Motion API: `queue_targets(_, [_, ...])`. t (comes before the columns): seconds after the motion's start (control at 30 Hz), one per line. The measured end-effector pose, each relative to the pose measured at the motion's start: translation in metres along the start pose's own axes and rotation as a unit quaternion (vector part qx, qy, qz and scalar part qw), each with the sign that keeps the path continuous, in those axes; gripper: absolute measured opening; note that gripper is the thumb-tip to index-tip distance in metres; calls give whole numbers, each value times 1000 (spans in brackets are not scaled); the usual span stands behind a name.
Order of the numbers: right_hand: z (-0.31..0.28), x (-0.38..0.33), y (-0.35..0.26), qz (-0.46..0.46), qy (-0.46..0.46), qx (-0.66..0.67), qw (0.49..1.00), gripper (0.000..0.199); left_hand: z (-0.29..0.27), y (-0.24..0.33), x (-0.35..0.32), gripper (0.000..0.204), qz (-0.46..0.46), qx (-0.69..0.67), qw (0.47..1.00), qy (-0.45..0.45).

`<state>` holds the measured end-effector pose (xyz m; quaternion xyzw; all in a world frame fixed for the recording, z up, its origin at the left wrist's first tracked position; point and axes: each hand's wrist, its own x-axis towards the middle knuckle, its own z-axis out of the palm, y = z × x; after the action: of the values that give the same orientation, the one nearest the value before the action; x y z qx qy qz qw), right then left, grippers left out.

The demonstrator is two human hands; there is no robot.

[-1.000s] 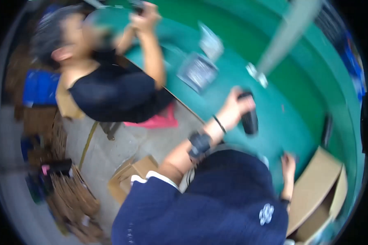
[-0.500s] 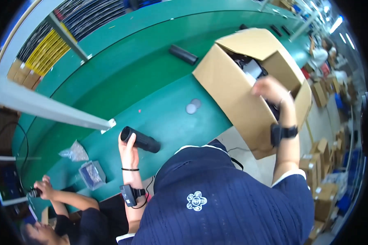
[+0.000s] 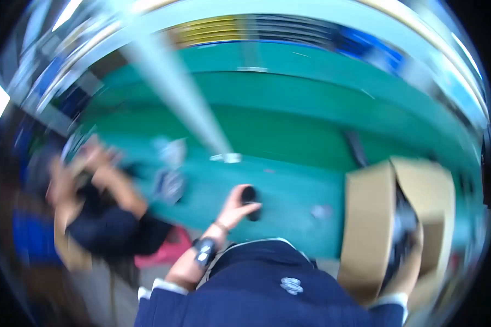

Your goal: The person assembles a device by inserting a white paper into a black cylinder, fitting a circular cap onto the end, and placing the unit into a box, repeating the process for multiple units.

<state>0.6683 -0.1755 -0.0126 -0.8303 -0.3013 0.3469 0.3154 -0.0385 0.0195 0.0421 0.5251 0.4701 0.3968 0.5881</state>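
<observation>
Green counter (image 3: pixel 294 188) crosses mid-frame; near centre, the left hand (image 3: pixel 237 207), forearm slanting up-right, grips a black cylinder (image 3: pixel 249 194). Lower right, the right hand (image 3: pixel 417 238) dips inside a cardboard box (image 3: pixel 368 218), grip unclear.

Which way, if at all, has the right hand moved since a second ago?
Yes: the right hand has moved rightward relative to the cardboard box, from beside its left side to its opening.

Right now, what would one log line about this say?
left hand: holding black cylinder | right hand: at mouth of open cardboard box, grip unclear | dark tube: lying beyond box
</observation>
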Motion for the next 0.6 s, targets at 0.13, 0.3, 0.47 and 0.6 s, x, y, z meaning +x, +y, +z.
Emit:
queue_targets(0.13, [6,5,-1,22,105,-211,972,37,12,14,-1,65,25,-36,998,-42])
queue_targets(0.3, [44,13,-52,30,157,-284,945,36,5,17,-7,68,17,2,1000,14])
queue_targets(0.47, [48,2,-70,24,209,-288,934,35,-3,11,-2,66,1,-38,999,22])
queue_targets(0.6, [43,-21,-77,13,265,-274,924,35,-5,7,-1,60,1,-128,992,13])
